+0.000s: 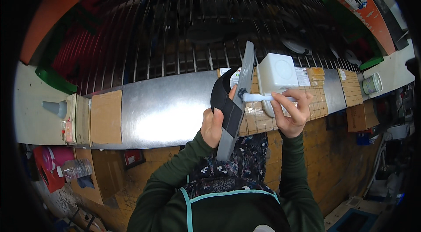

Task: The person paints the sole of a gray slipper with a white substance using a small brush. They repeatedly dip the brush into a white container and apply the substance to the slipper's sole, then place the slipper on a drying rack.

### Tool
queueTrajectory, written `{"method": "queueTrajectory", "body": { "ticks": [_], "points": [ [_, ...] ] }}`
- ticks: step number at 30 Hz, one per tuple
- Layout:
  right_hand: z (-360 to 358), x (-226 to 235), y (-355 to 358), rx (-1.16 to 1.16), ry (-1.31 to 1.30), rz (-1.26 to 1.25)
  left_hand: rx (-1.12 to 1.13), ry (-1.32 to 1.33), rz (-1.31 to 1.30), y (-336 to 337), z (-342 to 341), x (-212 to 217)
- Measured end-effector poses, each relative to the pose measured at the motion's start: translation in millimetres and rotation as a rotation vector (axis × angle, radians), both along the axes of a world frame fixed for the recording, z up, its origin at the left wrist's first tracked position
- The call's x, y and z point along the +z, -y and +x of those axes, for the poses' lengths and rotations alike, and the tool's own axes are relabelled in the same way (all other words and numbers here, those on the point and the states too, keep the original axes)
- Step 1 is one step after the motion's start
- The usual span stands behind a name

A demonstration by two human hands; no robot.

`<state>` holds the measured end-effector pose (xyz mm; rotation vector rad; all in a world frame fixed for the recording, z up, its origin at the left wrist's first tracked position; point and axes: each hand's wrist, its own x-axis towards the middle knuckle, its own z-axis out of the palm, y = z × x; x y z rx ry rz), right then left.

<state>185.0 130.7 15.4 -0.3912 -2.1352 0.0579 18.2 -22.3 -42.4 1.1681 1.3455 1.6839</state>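
My left hand (pixel 212 127) grips a slide sandal (pixel 246 74) by its wide black strap (pixel 219 94), with fingers reaching inside the strap. The sandal stands on edge, its thick grey sole turned toward my right hand. Between the fingertips of my right hand (pixel 293 112) is a small brush (pixel 259 98) with a pale handle. Its dark bristles touch the side of the sole about midway along. Just behind the brush, a white plastic container (pixel 277 73) with a blocky body rests on the cardboard-covered part of the bench.
A metal bench top (pixel 153 113) runs across in front of me. Beyond it lie rows of metal rollers (pixel 175 34) with dark sole-like pieces on them. Cardboard (pixel 106 117) lies at left, a yellowish block (pixel 316 76) at right. A plastic bottle (pixel 78 169) sits low at left.
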Motion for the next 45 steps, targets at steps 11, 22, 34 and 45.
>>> {"method": "queueTrajectory", "body": {
  "ticks": [11, 22, 34, 45],
  "points": [
    [0.6, 5.1, 5.1, 0.009, 0.035, 0.056, -0.024, 0.031, 0.011, -3.6, -1.8, 5.7],
    [-6.2, 11.2, -1.6, 0.221, -0.044, -0.354, -0.111, 0.395, 0.17, -8.9, 10.4, 13.1],
    [-22.1, 10.4, 24.1, 0.245, 0.09, -0.519, -0.059, 0.978, 0.182, 7.8, 4.9, 23.8],
    [-25.5, -3.1, 22.3, 0.294, -0.065, -0.747, -0.202, 1.224, 0.283, 7.9, 1.6, 1.9]
  ]
}}
